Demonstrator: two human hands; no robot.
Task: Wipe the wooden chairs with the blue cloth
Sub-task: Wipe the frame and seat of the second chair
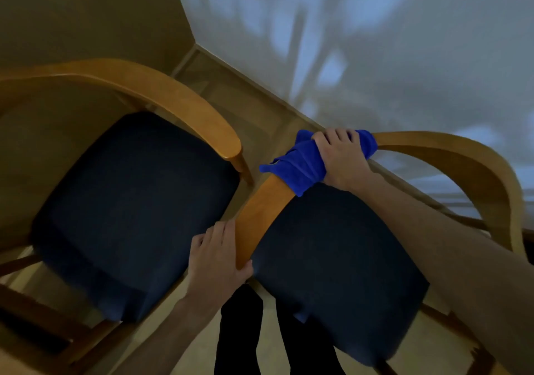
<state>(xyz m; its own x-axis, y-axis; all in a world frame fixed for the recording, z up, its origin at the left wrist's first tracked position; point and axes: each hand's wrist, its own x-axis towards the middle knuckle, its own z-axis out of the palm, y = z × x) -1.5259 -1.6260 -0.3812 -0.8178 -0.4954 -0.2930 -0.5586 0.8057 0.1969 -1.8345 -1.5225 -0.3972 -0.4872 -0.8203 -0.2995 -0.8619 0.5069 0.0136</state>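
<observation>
Down by my legs, my left hand [221,254] steadies the near tip of the right chair [332,262], fingers curled round its armrest [260,215]. Further up that rail, my right hand [341,158] clamps the blue cloth [300,162] around the wood. Risk: loose cloth tails could slip off on the curve. Tight gap to the left chair [138,201]; wall [375,42] close behind.
</observation>
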